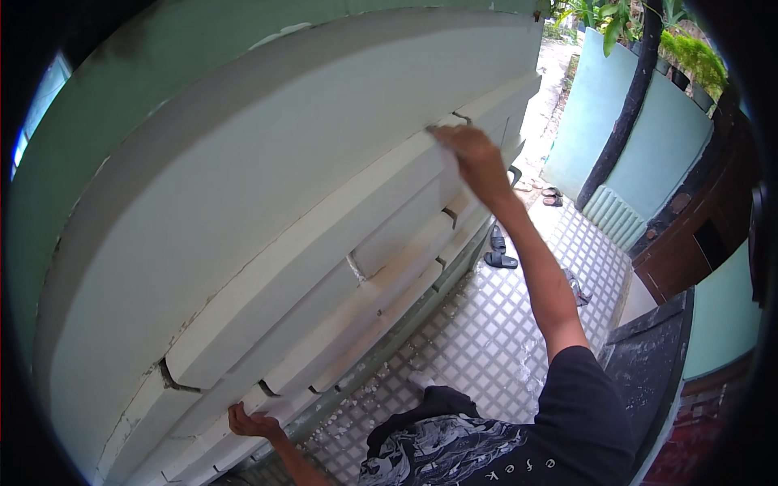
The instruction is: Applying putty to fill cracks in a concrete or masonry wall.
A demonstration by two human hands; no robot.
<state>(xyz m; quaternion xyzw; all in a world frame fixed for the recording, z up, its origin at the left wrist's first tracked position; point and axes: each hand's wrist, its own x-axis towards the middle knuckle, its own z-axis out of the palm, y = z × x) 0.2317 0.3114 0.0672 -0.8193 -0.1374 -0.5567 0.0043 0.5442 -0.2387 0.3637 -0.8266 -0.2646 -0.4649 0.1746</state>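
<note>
A pale wall (324, 121) with raised, brick-like blocks stands before me. My right hand (474, 150) is reached out to the far end of the top row of blocks. Its fingers are pinched together at the upper edge of that row. A small dark bit shows at the fingertips, too small to name. Lower and to the left, my left hand (253, 423) has its fingers bent over the edge of a lower raised block (223, 433). Dark gaps separate several blocks, and the paint along the top edge is chipped.
White crumbs lie on the patterned tile floor (454, 348) below the wall. Black sandals (500, 260) stand beside the wall's base. To the right are a dark wooden panel (648, 348), a pale green wall (668, 105) and a slanting dark post (624, 134). Potted plants (693, 61) sit along the wall top.
</note>
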